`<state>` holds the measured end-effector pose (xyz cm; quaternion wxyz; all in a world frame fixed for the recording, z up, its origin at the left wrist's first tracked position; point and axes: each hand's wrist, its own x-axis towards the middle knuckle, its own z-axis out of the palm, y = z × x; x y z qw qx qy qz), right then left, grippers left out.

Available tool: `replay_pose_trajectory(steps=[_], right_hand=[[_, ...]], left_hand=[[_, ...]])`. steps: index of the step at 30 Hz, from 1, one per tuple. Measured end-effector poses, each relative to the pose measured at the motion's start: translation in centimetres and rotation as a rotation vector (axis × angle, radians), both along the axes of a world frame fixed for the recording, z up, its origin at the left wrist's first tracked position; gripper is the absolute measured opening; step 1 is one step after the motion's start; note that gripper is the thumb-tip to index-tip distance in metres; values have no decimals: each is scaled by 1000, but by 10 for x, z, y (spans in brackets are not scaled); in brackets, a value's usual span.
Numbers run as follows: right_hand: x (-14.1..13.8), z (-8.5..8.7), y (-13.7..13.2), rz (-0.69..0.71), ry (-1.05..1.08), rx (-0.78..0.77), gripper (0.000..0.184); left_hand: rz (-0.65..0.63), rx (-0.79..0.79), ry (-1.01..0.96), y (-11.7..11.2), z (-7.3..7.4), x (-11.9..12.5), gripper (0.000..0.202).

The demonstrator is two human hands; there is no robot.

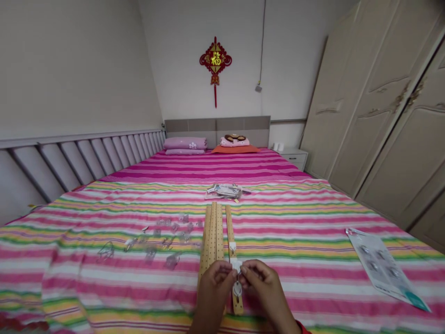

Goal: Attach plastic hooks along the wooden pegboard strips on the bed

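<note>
Wood slat (pixel 228 227) long axis fore-aft; tip twd headboard (pixel 217 130)

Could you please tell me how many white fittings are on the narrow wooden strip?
3: one fitting high on the strip, one between the left hand and right hand, and one below them. More may be hidden behind the hands.

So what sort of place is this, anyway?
It looks like a bedroom in a home: a large bed with striped bedding, pillows against its headboard, and a tall cream wardrobe along the right wall.
</note>
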<state>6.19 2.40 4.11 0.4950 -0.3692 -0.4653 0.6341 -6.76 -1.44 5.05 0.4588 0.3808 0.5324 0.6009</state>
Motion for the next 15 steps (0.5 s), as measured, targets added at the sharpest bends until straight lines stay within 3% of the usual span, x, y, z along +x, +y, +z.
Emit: replay_pose_trajectory(steps=[6, 15], right_hand=[[-6, -3, 29, -48, -44, -6, 41], [-27, -10, 102, -65, -91, -8, 40]], left_hand=[[-20, -44, 2, 29, -5, -7, 30], [56, -181, 39, 109, -10, -21, 20]])
